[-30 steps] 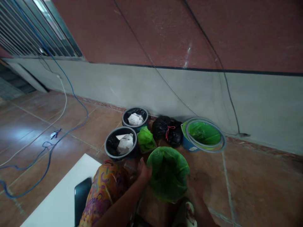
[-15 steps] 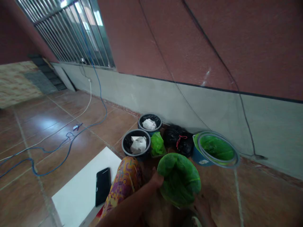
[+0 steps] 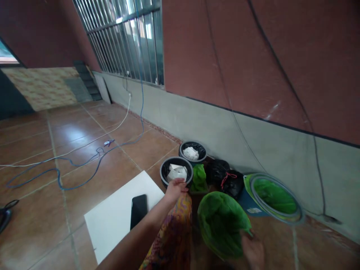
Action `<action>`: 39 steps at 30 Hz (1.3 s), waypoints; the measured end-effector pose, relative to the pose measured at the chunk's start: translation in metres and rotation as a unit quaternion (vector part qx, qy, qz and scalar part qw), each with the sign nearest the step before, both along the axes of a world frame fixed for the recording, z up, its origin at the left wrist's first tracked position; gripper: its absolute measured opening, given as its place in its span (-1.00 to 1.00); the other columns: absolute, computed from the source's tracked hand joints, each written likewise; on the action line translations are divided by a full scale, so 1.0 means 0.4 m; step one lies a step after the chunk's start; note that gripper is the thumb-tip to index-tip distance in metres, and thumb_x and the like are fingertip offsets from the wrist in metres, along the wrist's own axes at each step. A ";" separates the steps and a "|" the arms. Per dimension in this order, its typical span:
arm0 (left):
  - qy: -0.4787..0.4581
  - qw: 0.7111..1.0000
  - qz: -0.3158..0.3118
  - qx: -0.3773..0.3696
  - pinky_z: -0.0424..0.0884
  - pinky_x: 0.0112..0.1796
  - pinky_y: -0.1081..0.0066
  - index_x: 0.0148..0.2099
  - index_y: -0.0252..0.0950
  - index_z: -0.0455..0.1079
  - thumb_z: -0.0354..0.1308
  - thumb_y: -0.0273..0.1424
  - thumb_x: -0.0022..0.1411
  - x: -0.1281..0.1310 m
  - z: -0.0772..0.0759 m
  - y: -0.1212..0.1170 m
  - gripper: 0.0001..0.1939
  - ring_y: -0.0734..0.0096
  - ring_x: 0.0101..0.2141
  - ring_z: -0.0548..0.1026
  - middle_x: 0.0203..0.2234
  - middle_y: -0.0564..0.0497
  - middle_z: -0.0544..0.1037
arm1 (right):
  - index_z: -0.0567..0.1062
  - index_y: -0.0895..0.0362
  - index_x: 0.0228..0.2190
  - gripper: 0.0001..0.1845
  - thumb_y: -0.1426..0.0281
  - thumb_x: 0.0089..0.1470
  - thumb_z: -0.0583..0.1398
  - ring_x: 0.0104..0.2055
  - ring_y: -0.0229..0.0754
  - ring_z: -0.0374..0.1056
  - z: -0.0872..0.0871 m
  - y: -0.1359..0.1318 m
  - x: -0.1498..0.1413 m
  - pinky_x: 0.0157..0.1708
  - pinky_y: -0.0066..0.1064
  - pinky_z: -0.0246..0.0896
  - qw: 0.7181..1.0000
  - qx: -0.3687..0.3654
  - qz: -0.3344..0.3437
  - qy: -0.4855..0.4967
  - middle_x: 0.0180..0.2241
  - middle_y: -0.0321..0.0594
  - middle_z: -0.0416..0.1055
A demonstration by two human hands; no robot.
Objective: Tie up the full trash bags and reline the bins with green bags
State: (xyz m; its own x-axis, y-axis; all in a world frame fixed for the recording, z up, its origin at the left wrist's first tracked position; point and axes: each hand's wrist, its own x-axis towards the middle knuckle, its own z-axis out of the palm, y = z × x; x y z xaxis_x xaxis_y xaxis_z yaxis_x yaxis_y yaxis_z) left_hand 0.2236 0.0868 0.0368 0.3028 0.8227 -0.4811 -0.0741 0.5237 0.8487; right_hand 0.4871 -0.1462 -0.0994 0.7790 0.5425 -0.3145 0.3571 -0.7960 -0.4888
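My left hand (image 3: 174, 188) reaches out to the near rim of a black bin (image 3: 176, 170) with crumpled white paper inside, fingers curled at the rim. My right hand (image 3: 253, 249) grips the edge of a green bag (image 3: 222, 221) that lines a small bin in front of me. A second black bin (image 3: 192, 150) with white paper stands behind the first, by the wall. A small tied green bag (image 3: 199, 177) and a tied black bag (image 3: 226, 179) sit between the bins. A blue bin (image 3: 270, 197) with a green liner and a grey ring stands at the right.
A white board (image 3: 118, 215) lies on the tiled floor at my left with a black phone (image 3: 138, 210) on it. Blue and white cables (image 3: 84, 165) trail across the floor. My patterned-cloth knee (image 3: 171, 240) is low in the middle. The wall runs behind the bins.
My left hand has left the green-lined bin and moved forward to the near black bin. The view swung left and up. My right hand now shows at the green bag's edge.
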 end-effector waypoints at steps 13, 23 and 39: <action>-0.003 0.998 -0.008 -0.068 0.17 -0.61 0.62 -0.23 -0.37 0.40 0.31 -0.50 -0.05 -0.049 -0.187 0.117 -0.72 0.66 -0.66 0.30 -0.62 0.14 0.44 | 0.42 0.20 -0.04 -0.37 0.10 -0.08 0.06 -0.15 0.04 0.49 -0.035 0.139 -0.097 -0.09 -0.18 0.34 0.984 0.129 -0.099 0.072 -0.17 0.01 0.55; 0.469 0.873 -0.082 0.109 0.39 -0.12 0.33 -0.01 -0.49 0.44 0.11 -0.41 0.22 -0.004 -0.248 0.263 -0.66 0.03 0.00 0.51 -0.07 -0.33 0.57 | 0.47 0.24 -0.04 -0.49 0.24 0.10 -0.02 -0.08 -0.02 0.48 -0.026 0.213 -0.072 -0.05 -0.27 0.30 0.994 0.085 -0.037 0.064 -0.15 -0.01 0.57; 0.645 0.749 -0.103 0.115 0.43 -0.05 0.18 0.14 -0.53 0.31 0.04 -0.47 0.19 -0.047 -0.296 0.426 -0.54 -0.08 0.04 0.48 0.02 -0.43 0.49 | 0.49 0.27 -0.07 -0.65 0.45 0.17 0.05 -0.06 -0.11 0.49 -0.043 0.554 -0.223 -0.04 -0.41 0.27 0.983 0.046 0.161 0.074 -0.17 -0.02 0.59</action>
